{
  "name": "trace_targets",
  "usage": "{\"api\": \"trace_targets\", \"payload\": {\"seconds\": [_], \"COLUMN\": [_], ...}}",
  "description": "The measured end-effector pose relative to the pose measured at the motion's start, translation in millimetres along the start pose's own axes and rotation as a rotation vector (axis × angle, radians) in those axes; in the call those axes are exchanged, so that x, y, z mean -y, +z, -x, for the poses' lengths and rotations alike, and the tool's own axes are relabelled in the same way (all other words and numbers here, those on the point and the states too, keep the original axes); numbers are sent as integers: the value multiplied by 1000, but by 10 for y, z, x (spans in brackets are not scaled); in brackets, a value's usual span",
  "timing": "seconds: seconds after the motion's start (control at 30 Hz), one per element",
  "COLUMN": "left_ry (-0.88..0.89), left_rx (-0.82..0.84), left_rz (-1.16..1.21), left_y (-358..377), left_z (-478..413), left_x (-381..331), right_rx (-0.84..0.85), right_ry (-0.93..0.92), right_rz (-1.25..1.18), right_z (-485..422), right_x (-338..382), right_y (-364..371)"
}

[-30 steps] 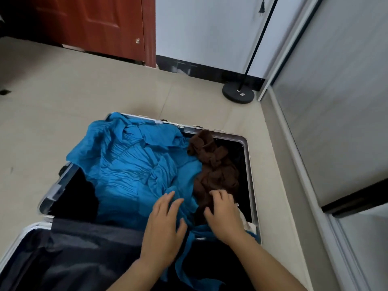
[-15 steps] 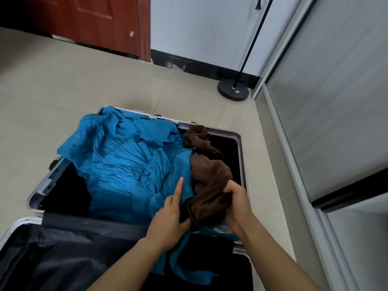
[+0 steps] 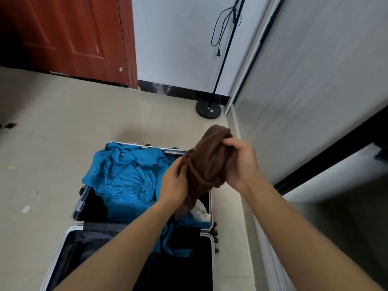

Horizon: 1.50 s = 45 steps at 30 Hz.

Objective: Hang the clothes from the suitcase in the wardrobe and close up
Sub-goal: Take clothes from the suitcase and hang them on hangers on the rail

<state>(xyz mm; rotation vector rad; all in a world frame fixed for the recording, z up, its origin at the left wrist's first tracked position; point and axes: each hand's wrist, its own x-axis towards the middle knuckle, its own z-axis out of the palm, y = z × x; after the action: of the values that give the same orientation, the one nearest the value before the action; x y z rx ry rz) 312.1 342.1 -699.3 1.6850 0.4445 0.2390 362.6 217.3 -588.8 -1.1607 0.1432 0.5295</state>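
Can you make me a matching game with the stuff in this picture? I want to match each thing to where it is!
Things:
1. brown garment
2. blue garment
3. round black stand base
4. reddish door

Places:
A. on the floor by the wall
B. gripped by the left hand and right hand
C. spread in the open suitcase
D. far left of the room

Pairs: 1-B, 2-C, 3-A, 4-D

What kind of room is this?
Probably a bedroom: a wardrobe door on the right, a red wooden door, and an open suitcase of clothes on the tiled floor. The left hand and right hand grip a brown garment above it.
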Motion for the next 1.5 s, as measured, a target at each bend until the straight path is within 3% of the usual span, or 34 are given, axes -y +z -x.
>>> {"api": "trace_targets", "payload": {"seconds": [0.17,0.33,0.43,0.53,0.6,0.7,0.83,0.9,0.97,1.13,1.3,1.4,1.5], "left_ry": [-102,-203,-332,-415,-412,-362,-306,-314,-356,-428,-277,-247,-255], "left_rx": [48,128,204,312,375,406,345,328,345,387,493,590,623], "left_rz": [207,317,527,605,612,566,458,325,229,281,290,204,176], "left_y": [-562,-1309,-1652,-1858,-1955,-2070,-2167,-2185,-2204,-2192,-2126,-2066,-2027], "left_z": [382,876,1243,1571,1699,1865,1941,1962,2018,2172,2378,2357,2329], "left_x": [-1938,-3791,-4605,-5151,-5329,-5486,-5482,-5427,-5364,-5385,-5860,-6008,-6030], "right_rx": [78,10,-83,-29,-71,-221,-412,-430,-421,-488,-470,-205,76], "right_ry": [-87,-146,-130,5,-4,-92,-335,-411,-483,-576,-423,-261,-274], "right_rz": [225,372,667,815,785,539,242,19,-43,186,741,1115,1048], "right_z": [892,1976,2540,3052,3256,3536,3925,4129,4315,4629,4447,4351,4233], "right_x": [1612,2917,3110,2958,2910,3106,3682,4019,4310,4618,4303,4015,3731], "right_y": [811,1651,1800,1818,1819,1797,1876,1901,1913,1966,1683,1659,1857]}}
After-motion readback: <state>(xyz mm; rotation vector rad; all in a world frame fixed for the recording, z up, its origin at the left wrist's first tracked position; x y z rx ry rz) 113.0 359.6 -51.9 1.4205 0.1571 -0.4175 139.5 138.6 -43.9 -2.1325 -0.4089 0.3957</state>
